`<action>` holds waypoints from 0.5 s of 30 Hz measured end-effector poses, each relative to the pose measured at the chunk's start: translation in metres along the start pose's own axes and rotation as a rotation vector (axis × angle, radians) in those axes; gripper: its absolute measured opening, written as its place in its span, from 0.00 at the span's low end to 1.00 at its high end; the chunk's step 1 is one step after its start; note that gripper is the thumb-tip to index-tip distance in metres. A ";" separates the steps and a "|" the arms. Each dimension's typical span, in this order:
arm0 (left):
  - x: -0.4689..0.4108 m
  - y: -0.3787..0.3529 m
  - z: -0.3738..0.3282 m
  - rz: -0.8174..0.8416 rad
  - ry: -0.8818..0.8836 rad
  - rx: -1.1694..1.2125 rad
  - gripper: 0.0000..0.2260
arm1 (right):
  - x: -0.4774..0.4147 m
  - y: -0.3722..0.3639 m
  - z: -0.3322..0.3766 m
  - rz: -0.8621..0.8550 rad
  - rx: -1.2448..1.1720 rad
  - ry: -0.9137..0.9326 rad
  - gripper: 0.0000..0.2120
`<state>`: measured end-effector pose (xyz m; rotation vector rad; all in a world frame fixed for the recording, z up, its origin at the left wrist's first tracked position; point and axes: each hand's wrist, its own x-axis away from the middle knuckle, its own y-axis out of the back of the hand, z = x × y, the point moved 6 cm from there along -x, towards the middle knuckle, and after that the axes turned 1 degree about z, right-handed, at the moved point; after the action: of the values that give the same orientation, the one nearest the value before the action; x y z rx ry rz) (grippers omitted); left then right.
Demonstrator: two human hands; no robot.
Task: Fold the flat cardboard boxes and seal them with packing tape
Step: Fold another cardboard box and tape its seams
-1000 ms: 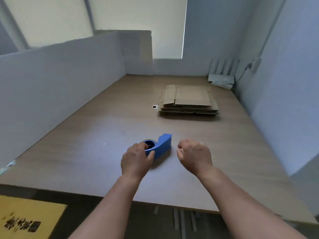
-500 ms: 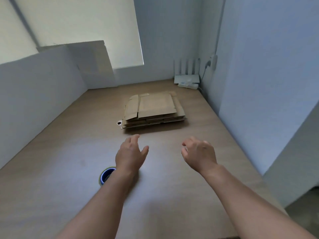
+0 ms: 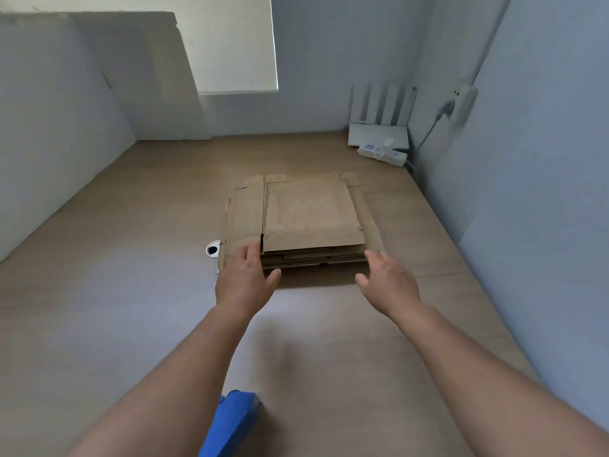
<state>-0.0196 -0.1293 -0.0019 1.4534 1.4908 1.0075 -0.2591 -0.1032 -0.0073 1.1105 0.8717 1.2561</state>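
On the tabletop [image 3: 131, 258], far half: both hands are now at the stack of flat cardboard boxes [image 3: 309, 212]. Change from a second ago: my left hand [image 3: 244, 285] was then curled on the blue tape dispenser [image 3: 232, 423] and my right hand [image 3: 390, 285] hung loosely curled beside it. Half a second ago both were over mid-table, short of the stack. The dispenser has been let go. It now lies at the near edge of view between my forearms, partly hidden by the left one and well apart from both hands. Left hand: fingers straight, thumb out to the side, holding nothing. Its fingertips overlap the near-left corner of the stack, over the side flap of the top sheet; I cannot tell if they touch it. Right hand: fingers loosely spread, holding nothing, fingertips at the near-right corner; contact again unclear. The stack lies flat between and just beyond the two hands, several sheets deep, its near edge facing me. A small white ring-shaped item [image 3: 213, 249] lies just left of the stack, near my left fingers. Back right corner: a white router [image 3: 379, 133] with a power strip [image 3: 382, 153] in front of it.
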 end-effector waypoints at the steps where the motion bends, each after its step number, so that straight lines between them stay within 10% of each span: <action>1: -0.014 -0.006 0.007 -0.002 0.002 -0.018 0.29 | -0.014 -0.007 -0.001 0.019 -0.013 -0.019 0.25; 15: -0.077 -0.042 0.050 0.128 0.211 0.025 0.36 | -0.075 -0.043 0.000 0.005 -0.066 -0.073 0.40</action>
<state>0.0127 -0.2070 -0.0581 1.5130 1.5784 1.2571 -0.2572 -0.1754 -0.0544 1.0998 0.7684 1.2322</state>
